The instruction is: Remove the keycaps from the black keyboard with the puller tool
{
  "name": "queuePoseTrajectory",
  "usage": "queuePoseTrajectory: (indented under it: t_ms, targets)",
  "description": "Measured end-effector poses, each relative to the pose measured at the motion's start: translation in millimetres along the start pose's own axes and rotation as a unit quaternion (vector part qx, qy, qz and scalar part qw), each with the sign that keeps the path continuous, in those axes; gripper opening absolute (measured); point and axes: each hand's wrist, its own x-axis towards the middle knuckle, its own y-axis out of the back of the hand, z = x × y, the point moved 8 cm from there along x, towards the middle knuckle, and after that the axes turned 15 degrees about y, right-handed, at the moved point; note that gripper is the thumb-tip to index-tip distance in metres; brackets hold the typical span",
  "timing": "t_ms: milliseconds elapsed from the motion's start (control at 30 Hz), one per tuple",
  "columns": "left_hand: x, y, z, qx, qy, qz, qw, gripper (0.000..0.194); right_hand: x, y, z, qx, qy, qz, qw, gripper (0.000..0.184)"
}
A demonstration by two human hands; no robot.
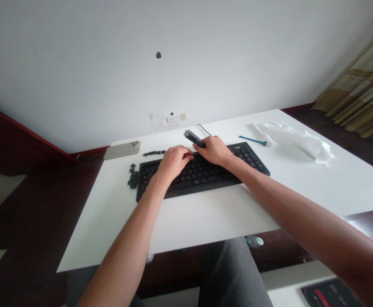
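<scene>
A black keyboard lies across the middle of the white table. My right hand is closed round a small black tool that sticks out up and to the left over the keyboard's back edge. My left hand rests on the upper middle keys with its fingers curled and pinched together beside the tool; what they hold is too small to make out. Several loose black keycaps lie left of the keyboard, and a short row of keycaps sits behind it.
A phone lies face down at the table's back left corner. A blue brush and a crumpled white cloth lie at the back right. A thin cable runs behind the keyboard. My knees show under the front edge.
</scene>
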Motion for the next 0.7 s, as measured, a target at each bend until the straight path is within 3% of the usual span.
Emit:
queuePoseTrajectory:
  t_ms: [233, 433, 567, 700]
  targets:
    - [0.4, 0.1, 0.4, -0.007, 0.010, -0.003, 1.000, 0.008, -4.4, -0.1, -6.3, 0.021, -0.031, 0.006, 0.999, 0.038]
    - [0.8, -0.7, -0.7, -0.017, 0.010, 0.010, 1.000, 0.006, -6.3, -4.3, -1.3, 0.082, -0.029, 0.054, 0.995, 0.045]
    - [0.4, -1.5, -0.8, -0.013, 0.005, 0.012, 1.000, 0.007, -8.0, -1.6, 9.7, 0.175, -0.059, 0.108, 0.977, 0.047]
    - [-0.3, 4.5, -0.3, -0.032, 0.013, 0.029, 0.999, 0.005, -7.3, 3.1, 13.2, 0.196, -0.060, 0.139, 0.969, 0.046]
